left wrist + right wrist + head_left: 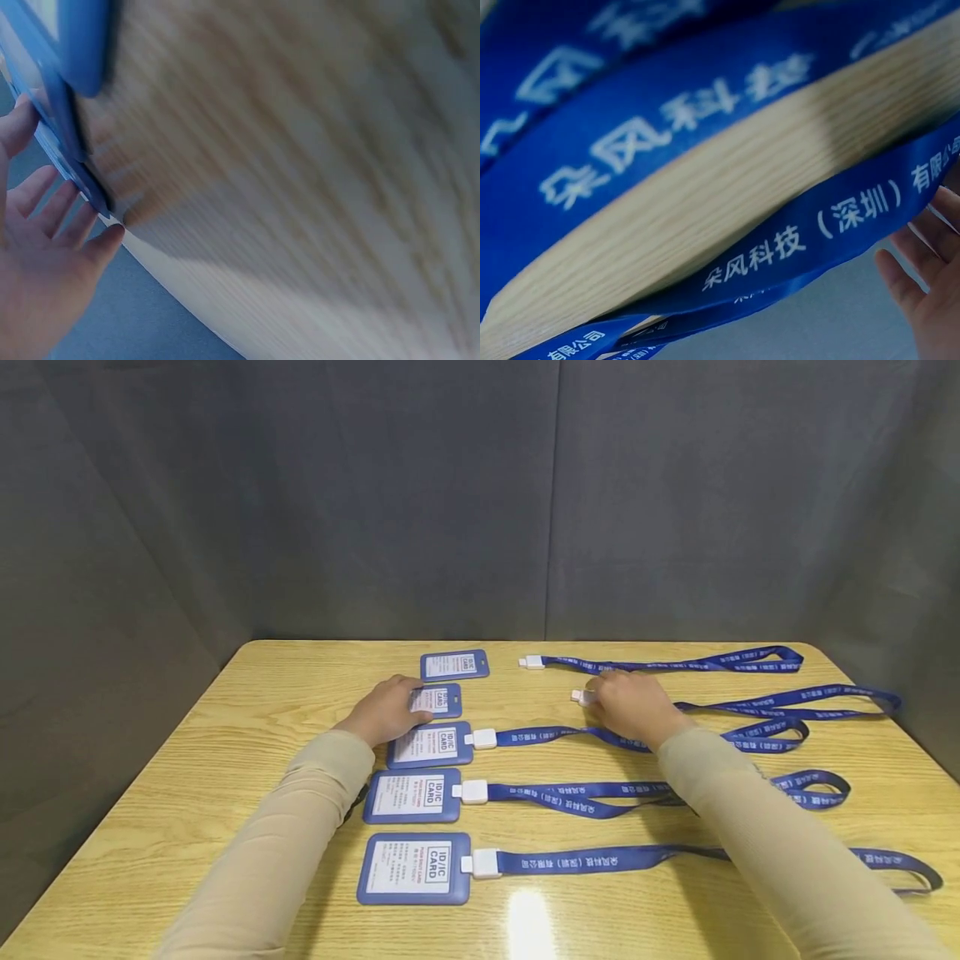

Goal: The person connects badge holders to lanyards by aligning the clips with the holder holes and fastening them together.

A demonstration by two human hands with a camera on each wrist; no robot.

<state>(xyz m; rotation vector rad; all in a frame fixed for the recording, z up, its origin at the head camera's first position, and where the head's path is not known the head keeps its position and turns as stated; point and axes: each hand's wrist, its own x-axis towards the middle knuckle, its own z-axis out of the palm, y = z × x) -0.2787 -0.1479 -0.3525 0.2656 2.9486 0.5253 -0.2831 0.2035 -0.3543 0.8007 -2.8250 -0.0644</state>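
Observation:
My left hand [386,710] holds a blue badge holder [442,701], the second from the back. Its thumb lies along the near edge and its fingers reach the far left side. In the left wrist view, spread fingers [71,217] meet a blue holder's edge. To the right, my right hand [633,702] grips a blue lanyard [787,700] just behind its white clip [577,696], which sticks out leftward from the fingers. The right wrist view has that hand's fingers [907,277] beside a printed blue strap [795,232]. A gap separates this clip from the holder.
At the back lies a loose badge holder [454,665], apart from a lanyard [675,666] with a white clip. Nearer me, three holders, such as the front one [414,868], are joined to lanyards. My right forearm crosses over those straps. Grey curtain [450,502] stands behind the table.

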